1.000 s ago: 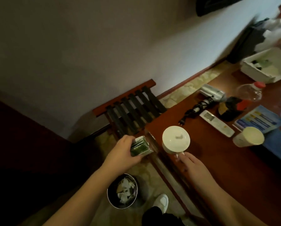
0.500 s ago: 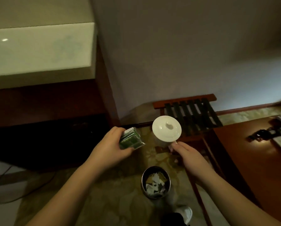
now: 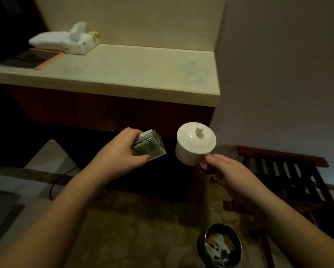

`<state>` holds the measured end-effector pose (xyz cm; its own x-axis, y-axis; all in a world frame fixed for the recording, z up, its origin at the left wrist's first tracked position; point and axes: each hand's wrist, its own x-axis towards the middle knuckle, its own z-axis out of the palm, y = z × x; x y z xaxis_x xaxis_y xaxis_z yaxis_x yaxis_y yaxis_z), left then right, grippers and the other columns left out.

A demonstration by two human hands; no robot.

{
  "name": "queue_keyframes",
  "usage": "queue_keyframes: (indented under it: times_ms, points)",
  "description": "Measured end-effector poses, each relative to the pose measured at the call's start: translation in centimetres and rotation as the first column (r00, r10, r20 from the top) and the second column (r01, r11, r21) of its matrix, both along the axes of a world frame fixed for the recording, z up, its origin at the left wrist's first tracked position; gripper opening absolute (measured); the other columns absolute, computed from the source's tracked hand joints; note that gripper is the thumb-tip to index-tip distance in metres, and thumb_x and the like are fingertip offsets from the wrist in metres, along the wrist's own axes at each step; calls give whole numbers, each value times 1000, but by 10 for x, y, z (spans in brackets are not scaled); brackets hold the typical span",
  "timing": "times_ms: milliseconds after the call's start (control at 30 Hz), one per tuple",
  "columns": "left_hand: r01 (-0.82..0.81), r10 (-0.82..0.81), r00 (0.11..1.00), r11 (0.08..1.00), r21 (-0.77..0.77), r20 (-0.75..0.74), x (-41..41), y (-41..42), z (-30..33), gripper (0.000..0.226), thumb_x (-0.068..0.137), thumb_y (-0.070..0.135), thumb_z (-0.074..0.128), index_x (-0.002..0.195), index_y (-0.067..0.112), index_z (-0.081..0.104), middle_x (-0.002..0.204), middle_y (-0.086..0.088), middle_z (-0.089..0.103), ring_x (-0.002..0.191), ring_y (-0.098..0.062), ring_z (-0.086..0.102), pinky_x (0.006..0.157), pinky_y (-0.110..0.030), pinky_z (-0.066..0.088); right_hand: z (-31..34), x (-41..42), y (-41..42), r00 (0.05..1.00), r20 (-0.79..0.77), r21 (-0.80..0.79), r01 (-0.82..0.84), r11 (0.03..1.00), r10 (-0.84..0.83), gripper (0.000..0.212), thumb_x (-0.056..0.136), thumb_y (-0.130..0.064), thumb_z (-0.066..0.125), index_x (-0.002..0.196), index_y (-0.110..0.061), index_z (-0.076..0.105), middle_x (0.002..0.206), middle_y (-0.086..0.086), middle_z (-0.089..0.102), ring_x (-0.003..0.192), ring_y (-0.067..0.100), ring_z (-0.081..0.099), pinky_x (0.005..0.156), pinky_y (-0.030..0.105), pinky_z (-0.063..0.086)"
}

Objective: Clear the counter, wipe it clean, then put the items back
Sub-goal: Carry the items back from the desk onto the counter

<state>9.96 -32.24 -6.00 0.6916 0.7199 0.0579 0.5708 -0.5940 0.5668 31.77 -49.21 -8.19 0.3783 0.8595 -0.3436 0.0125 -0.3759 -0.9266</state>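
The left hand (image 3: 115, 151) grips a small clear box of green tea bags (image 3: 149, 145), with the fingers curled round its near end. The right hand (image 3: 223, 171) pinches the handle of a white cup (image 3: 191, 149). A white lid (image 3: 196, 136) with a little knob sits on top of the cup. Both things are up in the air, side by side but not touching, in front of a pale tabletop (image 3: 135, 74).

Half a second ago the pale tabletop was only a strip at the top left. Now it fills the middle of the view, and the box and cup are just below its front edge. A second ago the cup was over the brown wooden desk; that desk is out of view now.

On the far left end of the pale tabletop lies a white tissue pack (image 3: 65, 42), next to a flat dark book with an orange edge (image 3: 34, 59). The slatted wooden rack (image 3: 286, 171) has moved to the right side. A round bin (image 3: 219, 246) with white paper scraps is on the floor near the bottom, below the right arm.
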Motion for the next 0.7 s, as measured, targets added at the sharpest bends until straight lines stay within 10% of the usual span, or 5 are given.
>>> queue_keyframes:
  times_ms: [700]
  points:
    - [-248, 283, 957, 918, 310, -71, -45, 217, 112, 50, 76, 26, 75, 121, 19, 55, 108, 7, 45, 97, -8, 47, 75, -24, 33, 109, -7, 281, 959, -35, 192, -269, 944, 281, 22, 97, -24, 48, 89, -8, 60, 85, 11, 65, 70, 15, 61, 59, 24, 37]
